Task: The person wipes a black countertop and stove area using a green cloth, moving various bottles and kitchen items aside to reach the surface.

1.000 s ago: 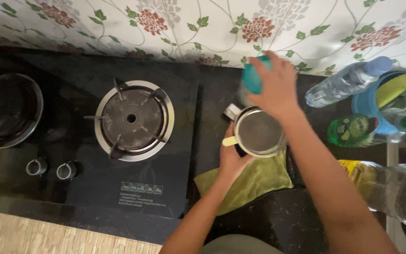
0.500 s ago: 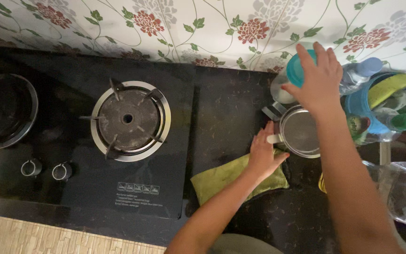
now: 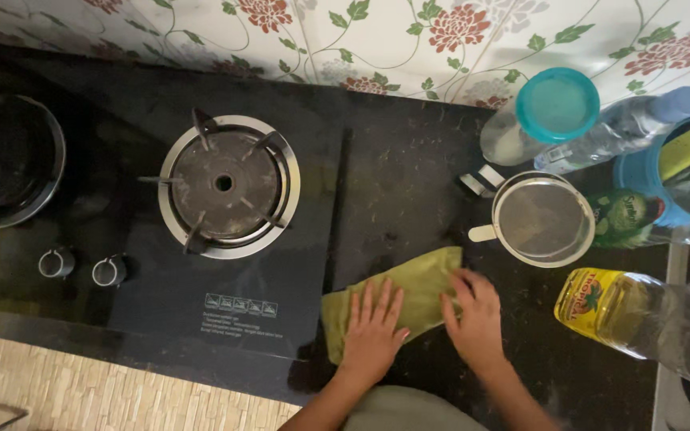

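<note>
**Both hands flat on a green cloth at the counter's front edge**

A green cloth [image 3: 397,299] lies spread on the dark counter [image 3: 409,183], just right of the black gas stove [image 3: 225,295], its left corner touching the stove's edge. The left hand [image 3: 373,331] rests palm down on the cloth with the fingers spread and open, gripping nothing. The right hand [image 3: 477,315] lies on the cloth's right end, slightly blurred, its fingers bent onto the fabric; whether it pinches the cloth cannot be told. The two hands sit near each other but apart.

Just beyond the cloth stands a steel cup with a mesh strainer [image 3: 542,219] on top, its pale handle pointing left. Behind it is a clear jar with a teal lid [image 3: 557,105], and a clear plastic bottle [image 3: 620,128] lies on its side beside that. A bottle of yellow oil [image 3: 640,319] lies to the right of the hands. On the stove, the round burner [image 3: 228,185] is bare, with two knobs [image 3: 81,266] to its lower left and a dark pot [image 3: 5,160] at the far left. A flowered wall covering [image 3: 441,32] runs behind the counter.
</note>
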